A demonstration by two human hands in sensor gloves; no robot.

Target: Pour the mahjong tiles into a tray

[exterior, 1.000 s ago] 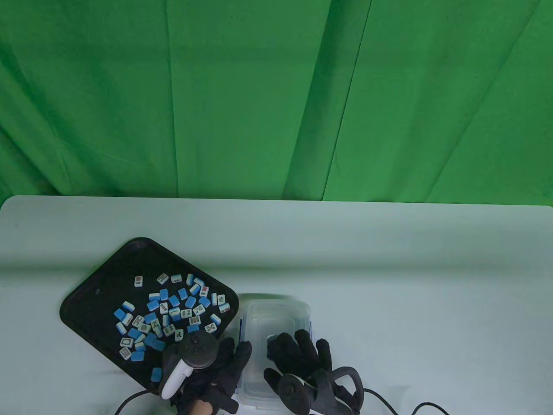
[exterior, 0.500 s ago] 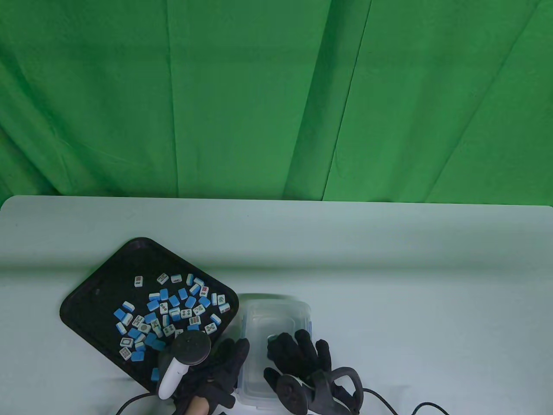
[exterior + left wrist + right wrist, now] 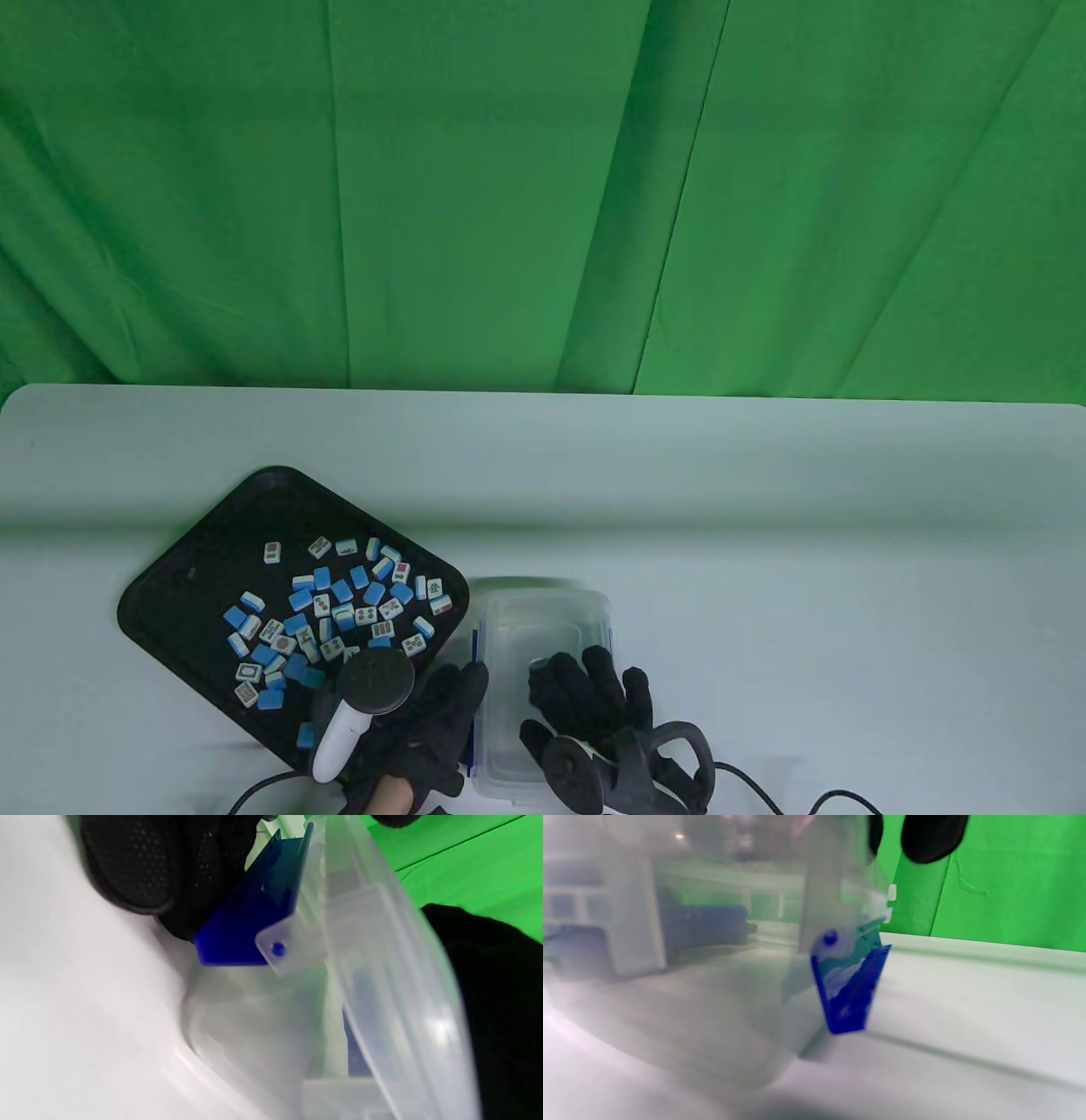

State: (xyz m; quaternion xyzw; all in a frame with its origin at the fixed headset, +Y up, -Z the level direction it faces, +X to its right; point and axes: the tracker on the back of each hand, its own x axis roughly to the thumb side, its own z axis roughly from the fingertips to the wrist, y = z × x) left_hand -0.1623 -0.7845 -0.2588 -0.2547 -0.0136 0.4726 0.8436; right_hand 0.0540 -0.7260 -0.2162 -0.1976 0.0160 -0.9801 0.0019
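Observation:
A clear plastic container (image 3: pixel 543 624) with blue side latches stands on the table right of the black tray (image 3: pixel 204 560). Many blue-backed mahjong tiles (image 3: pixel 339 607) lie scattered in the tray. My left hand (image 3: pixel 441 722) holds the container's left side; in the left wrist view its fingertips (image 3: pixel 140 866) touch the blue latch (image 3: pixel 246 925). My right hand (image 3: pixel 594 696) rests flat on the container's top with fingers spread. The right wrist view shows the container wall (image 3: pixel 712 984) and its other blue latch (image 3: pixel 850 988). I see no tiles inside the container.
The pale table (image 3: pixel 806 552) stretches to the right and back. A green curtain (image 3: pixel 543 187) hangs behind it. Glove cables (image 3: pixel 814 798) trail off at the near edge. The tray's near corner lies partly under my left hand's tracker (image 3: pixel 365 696).
My left hand's tracker has turned slightly and my left fingers have shifted a little along the container's side. The right hand, container and tiles have barely moved.

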